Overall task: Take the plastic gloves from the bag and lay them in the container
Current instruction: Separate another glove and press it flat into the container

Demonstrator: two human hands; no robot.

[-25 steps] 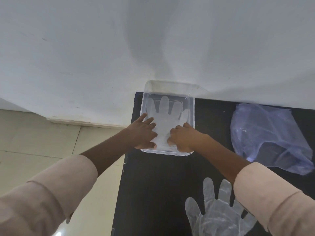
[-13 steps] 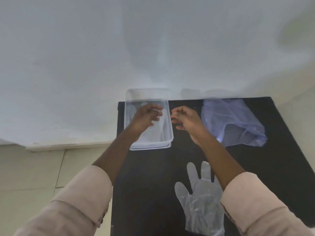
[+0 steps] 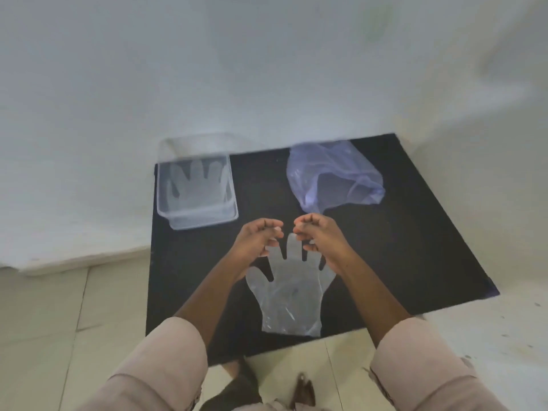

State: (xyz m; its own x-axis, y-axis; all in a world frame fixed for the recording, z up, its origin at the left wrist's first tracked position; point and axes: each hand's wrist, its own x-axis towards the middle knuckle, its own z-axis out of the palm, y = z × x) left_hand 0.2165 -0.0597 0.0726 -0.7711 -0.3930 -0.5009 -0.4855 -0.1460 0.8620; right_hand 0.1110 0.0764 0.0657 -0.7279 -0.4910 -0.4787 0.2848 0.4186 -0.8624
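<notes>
While both hands hover over the near glove: notes as follows.

Change: left hand point(image 3: 258, 240) and right hand point(image 3: 318, 238), a second ago pressed into the container point(image 3: 198, 221) flattening a glove, now withdrawn toward the body and brought over the desk point(image 3: 415, 232).

Meaning: first glove point(image 3: 194, 186) judged placed; lies flat inside the container, fingers pointing to the wall. Second transfer apparently starting.

Hands: both half-curled, fingers bent inward, fingertips almost meeting; nothing gripped as far as visible. Contact with the film below cannot be told.

Second glove point(image 3: 292, 292): flat on the desk, near edge, cuff toward the body, fingers pointing away; fingertips partly covered by the hands.

Bag point(image 3: 332, 176): bluish, crumpled, far right of the desk, well apart from the container. Further gloves inside: cannot tell.

Container position: far left corner of the desk, against the wall.

Remaining: at least one glove still outside the container.

Risk: thin film likely to cling or fold on lifting.

Writing, brands, labels: none legible on bag, gloves or container.
</notes>
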